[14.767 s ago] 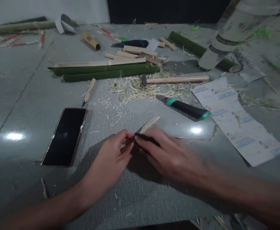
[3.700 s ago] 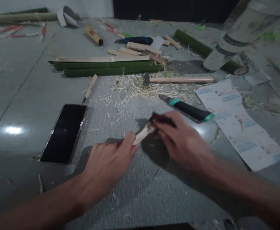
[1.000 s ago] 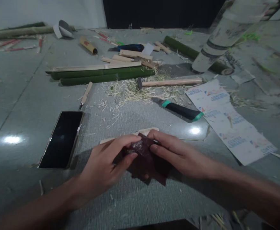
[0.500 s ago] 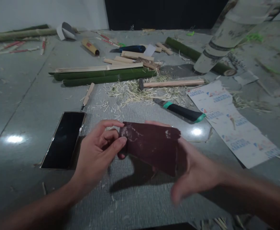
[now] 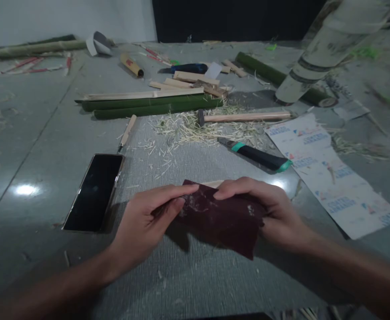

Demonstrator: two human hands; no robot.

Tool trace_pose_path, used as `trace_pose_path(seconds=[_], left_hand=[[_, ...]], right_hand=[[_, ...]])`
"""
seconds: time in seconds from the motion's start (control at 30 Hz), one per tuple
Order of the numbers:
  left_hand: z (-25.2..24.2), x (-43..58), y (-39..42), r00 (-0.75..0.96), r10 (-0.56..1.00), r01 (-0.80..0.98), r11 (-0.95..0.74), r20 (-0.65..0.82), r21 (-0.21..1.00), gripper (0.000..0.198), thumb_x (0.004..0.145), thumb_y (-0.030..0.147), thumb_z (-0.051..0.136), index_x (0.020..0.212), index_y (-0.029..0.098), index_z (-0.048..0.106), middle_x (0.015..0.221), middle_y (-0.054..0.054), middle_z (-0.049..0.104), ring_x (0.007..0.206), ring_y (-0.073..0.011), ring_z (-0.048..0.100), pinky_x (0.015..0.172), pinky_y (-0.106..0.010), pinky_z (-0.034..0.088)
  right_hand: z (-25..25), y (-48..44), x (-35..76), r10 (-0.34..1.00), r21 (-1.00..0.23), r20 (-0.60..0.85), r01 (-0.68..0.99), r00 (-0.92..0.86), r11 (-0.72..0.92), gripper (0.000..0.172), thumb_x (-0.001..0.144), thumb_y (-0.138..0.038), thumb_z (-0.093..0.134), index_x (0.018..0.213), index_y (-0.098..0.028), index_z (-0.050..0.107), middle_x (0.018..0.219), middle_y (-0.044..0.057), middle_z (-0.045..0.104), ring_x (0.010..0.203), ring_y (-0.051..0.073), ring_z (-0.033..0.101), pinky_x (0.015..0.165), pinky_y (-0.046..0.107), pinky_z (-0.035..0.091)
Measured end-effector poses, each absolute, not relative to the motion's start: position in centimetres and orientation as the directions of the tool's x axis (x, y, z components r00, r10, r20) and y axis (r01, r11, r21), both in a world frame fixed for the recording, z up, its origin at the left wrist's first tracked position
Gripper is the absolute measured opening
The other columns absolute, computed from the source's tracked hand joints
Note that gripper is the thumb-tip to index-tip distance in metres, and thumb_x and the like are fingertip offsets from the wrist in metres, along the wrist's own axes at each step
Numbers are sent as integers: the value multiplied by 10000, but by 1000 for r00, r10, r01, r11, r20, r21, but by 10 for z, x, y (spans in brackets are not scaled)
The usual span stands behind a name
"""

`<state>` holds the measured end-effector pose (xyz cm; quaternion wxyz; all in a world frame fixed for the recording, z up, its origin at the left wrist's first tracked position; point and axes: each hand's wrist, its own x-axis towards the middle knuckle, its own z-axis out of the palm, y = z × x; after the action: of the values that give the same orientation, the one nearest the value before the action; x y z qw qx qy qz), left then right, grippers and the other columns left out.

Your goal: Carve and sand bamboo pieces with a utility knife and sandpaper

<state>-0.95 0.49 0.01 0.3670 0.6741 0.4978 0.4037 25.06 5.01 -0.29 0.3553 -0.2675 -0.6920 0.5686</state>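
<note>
Between my hands is a dark maroon piece of sandpaper (image 5: 224,222) with whitish dust marks, its lower right corner hanging down. My left hand (image 5: 151,218) pinches its left end between thumb and fingers. My right hand (image 5: 275,209) grips it from the right, thumb laid over the top edge. A pale strip (image 5: 213,183), perhaps wood or bamboo, peeks out behind the top edge; most of it is hidden. Beyond the hands lies a utility knife (image 5: 256,155) with a black and green handle. A phone (image 5: 95,191) rests left of my left hand.
A torn sheet with printed backing (image 5: 331,173) lies at the right. Farther off are a hammer (image 5: 244,116) on shavings, green bamboo pieces (image 5: 158,106), a small wooden-handled tool (image 5: 127,131), a blue-handled tool (image 5: 190,68) and a bamboo tube (image 5: 261,69).
My right hand has closed from an open, spread pose onto the sandpaper's top and right side. The sandpaper has tilted and shifted slightly right and down. My left hand keeps its pinch.
</note>
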Motion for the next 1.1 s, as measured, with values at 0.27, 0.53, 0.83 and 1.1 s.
trace_pose_path(seconds=[0.27,0.53,0.83,1.1], left_hand=[[-6,-6,2,228,973,95,22,-43,995,627,938,263,822,1515,326,585,987,8,826,838,-144,781,741,-206,634],[-2,-7,0,276,953,-1,131,-126,991,523,1047,268,672,1544,267,509,813,15,742,601,-85,671,606,-163,593],[0,-4,2,263,951,41,160,-165,986,460,1053,322,661,1493,261,541,646,70,623,521,-80,592,521,-150,503],[-4,-11,-4,337,940,31,44,-52,999,497,1055,262,659,1517,371,510,831,29,721,667,-103,631,644,-195,543]], right_hand=[[-2,52,249,778,-998,54,-52,-626,28,246,979,-149,729,1099,-327,848,1137,22,814,937,146,774,777,233,590],[-5,53,249,827,-1000,16,3,-562,21,188,934,-182,767,1052,-299,855,1079,42,824,880,174,776,719,261,595],[-1,52,245,810,-997,69,-3,-583,82,156,950,-198,765,1047,-287,849,1033,45,821,868,173,772,701,261,585],[-3,53,250,827,-998,53,-12,-560,56,104,961,-273,788,1040,-295,853,1033,47,809,844,168,763,677,246,582]])
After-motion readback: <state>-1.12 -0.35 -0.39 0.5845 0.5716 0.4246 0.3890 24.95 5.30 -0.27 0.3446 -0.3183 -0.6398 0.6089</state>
